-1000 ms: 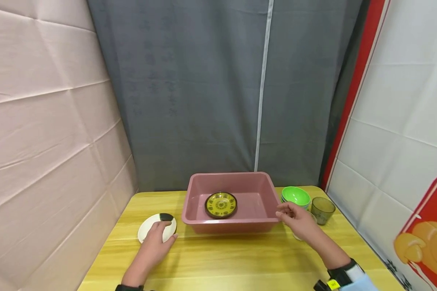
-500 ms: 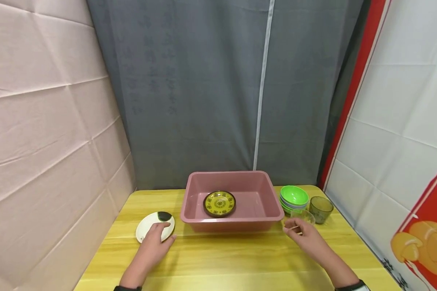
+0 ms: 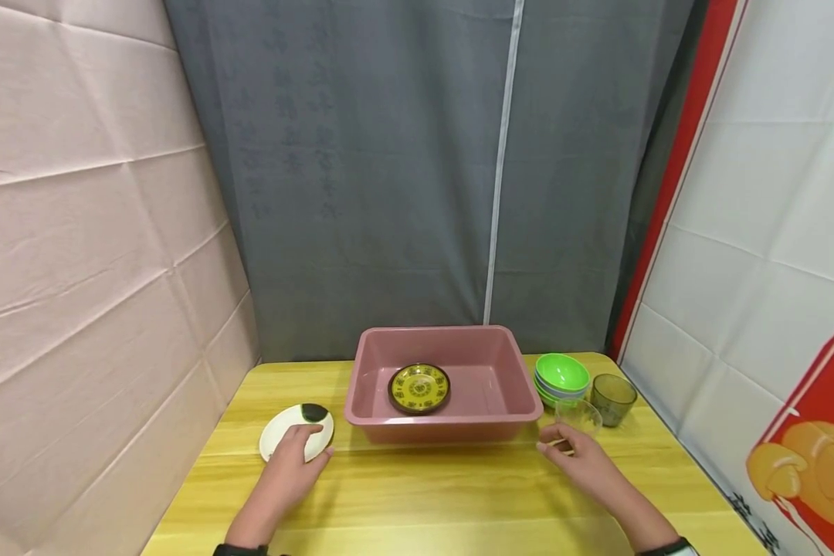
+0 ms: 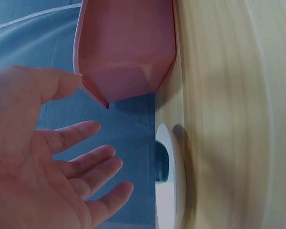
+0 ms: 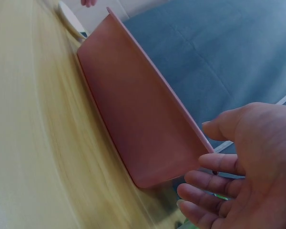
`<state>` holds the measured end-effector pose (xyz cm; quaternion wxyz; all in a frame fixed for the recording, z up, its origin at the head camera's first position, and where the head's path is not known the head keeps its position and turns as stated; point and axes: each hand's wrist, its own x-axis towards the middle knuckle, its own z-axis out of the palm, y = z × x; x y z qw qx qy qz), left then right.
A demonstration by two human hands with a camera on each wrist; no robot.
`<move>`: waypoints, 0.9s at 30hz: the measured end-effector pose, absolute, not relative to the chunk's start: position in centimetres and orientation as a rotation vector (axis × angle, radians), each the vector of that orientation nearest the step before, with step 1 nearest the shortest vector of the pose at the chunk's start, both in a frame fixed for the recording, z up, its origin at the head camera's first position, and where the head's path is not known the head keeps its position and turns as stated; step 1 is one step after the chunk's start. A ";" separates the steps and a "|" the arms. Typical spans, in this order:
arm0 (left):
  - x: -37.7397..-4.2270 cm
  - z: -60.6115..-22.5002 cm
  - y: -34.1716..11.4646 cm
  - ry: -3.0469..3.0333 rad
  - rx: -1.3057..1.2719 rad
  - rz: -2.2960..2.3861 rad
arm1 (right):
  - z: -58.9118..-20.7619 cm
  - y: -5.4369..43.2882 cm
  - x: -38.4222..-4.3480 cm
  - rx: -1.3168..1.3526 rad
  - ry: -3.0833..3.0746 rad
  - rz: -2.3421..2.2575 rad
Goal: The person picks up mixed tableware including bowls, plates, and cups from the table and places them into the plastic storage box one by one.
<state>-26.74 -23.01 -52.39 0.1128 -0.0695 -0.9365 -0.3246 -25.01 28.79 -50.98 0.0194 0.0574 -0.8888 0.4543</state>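
Note:
My left hand (image 3: pixel 293 466) hovers above a white plate (image 3: pixel 276 438) with a dark patch, left of the pink tub (image 3: pixel 445 432). In the left wrist view its fingers are spread and relaxed, apart from the plate (image 4: pixel 179 191). My right hand (image 3: pixel 578 454) hangs off the tub's front right corner, before a clear glass (image 3: pixel 587 415) that it partly covers. Its fingers are loosely bent with nothing in them, as the right wrist view shows beside the tub (image 5: pixel 138 109). Inside the tub lies a yellow patterned plate (image 3: pixel 420 389) with a dark rim.
Green and grey bowls (image 3: pixel 562 374) stand stacked right of the tub, touching or close to the clear glass. A smoky brown glass (image 3: pixel 613 399) is beside them. The wooden table (image 3: pixel 431 502) ends at a grey curtain (image 3: pixel 375 193) behind and cloth-covered walls at both sides.
My right hand has drawn back from beside the tub's right rim toward the front of the table, uncovering more of the bowls and the clear glass. My left hand has hardly moved.

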 end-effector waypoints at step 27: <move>-33.1 -53.6 -31.1 -2.921 0.158 -0.582 | -51.3 28.6 -24.4 0.265 -2.789 1.459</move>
